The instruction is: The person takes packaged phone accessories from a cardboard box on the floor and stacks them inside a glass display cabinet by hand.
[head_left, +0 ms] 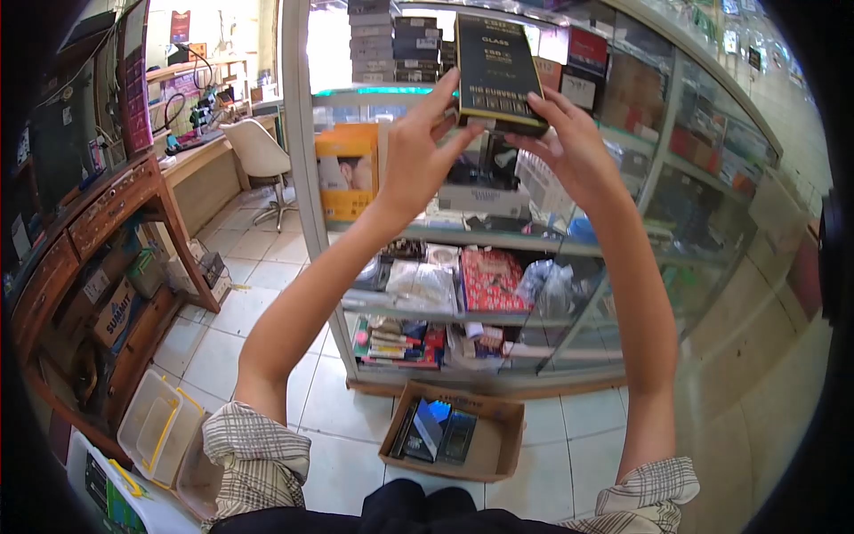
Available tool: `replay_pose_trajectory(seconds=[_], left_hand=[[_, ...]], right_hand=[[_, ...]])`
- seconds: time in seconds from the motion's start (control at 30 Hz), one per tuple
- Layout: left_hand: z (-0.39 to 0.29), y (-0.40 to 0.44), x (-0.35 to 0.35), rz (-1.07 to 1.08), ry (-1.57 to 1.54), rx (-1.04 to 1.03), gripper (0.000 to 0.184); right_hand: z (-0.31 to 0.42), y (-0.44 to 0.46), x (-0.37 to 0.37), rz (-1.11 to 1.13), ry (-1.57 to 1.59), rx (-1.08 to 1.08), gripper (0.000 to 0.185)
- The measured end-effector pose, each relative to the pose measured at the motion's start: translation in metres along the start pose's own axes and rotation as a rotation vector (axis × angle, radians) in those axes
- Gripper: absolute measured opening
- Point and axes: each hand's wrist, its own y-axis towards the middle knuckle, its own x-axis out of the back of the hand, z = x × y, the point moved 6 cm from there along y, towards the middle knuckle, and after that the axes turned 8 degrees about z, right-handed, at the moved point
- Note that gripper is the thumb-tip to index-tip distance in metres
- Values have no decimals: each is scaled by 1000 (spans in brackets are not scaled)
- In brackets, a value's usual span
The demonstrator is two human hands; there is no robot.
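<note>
A flat black box with gold edges and gold lettering (498, 67) is held up at the top centre, before the glass cabinet's upper shelves. My left hand (422, 151) grips its left side and lower edge, thumb underneath. On its lower right corner, my right hand (574, 142) has its fingers closed. The box is tilted, its printed face toward me. Below, on the tiled floor, an open cardboard box (503, 445) holds several dark flat packages (436, 432).
The glass cabinet (316, 191) holds stacked boxes, an orange box (347, 173) and bagged goods. At the left are a wooden desk (116, 214) and clear plastic bins (160, 427). A white chair (258, 147) is behind, at the back left.
</note>
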Motion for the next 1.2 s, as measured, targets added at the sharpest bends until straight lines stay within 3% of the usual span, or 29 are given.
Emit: replay_pose_trajectory(seconds=[0.03, 0.1, 0.23, 0.33, 0.43, 0.47, 0.5, 0.57, 0.6, 0.67, 0.7, 0.77, 0.8, 0.97, 1.03, 1.1, 1.17, 1.2], left_hand=[[12, 24, 4, -4, 6, -5, 60], [46, 67, 9, 41, 148, 178, 57], [107, 141, 18, 77, 337, 243, 54], [136, 169, 23, 9, 499, 374, 49], [163, 187, 30, 39, 579, 251, 48], [182, 190, 34, -52, 749, 49, 41], [187, 193, 36, -52, 750, 48, 41], [195, 200, 35, 3, 758, 40, 15], [189, 200, 34, 1, 761, 38, 15], [168, 199, 28, 18, 1215, 53, 23], [172, 201, 28, 15, 1213, 53, 23], [181, 202, 26, 14, 1303, 33, 19], [183, 202, 24, 16, 1298, 38, 19], [183, 200, 18, 99, 1511, 46, 22], [174, 189, 13, 105, 1471, 70, 32], [155, 165, 10, -31, 1391, 69, 43], [121, 139, 5, 50, 1285, 138, 48], [97, 120, 2, 4, 1184, 57, 43]], right_hand=[[4, 27, 8, -6, -18, 63, 37], [5, 81, 24, -16, -48, 76, 40], [-9, 176, 60, -160, -99, 15, 38], [-25, 223, 79, -106, -181, 35, 47], [-47, 254, 103, -124, -498, -60, 70], [-54, 261, 109, -136, -599, -123, 70], [-58, 265, 113, -151, -697, -188, 70], [-64, 272, 118, -149, -702, -176, 66], [-69, 280, 125, -169, -742, -165, 64], [-88, 302, 140, -261, -879, -149, 60], [-82, 301, 134, -260, -882, -147, 60], [-67, 290, 113, -217, -1192, -245, 54], [-69, 294, 115, -266, -1253, -189, 54], [-73, 283, 108, -177, -1077, -78, 59], [-86, 272, 105, -124, -913, -368, 60], [-76, 252, 94, -185, -1036, -313, 63], [-42, 219, 68, -262, -1365, 36, 58], [-25, 189, 53, -260, -1328, 233, 51]])
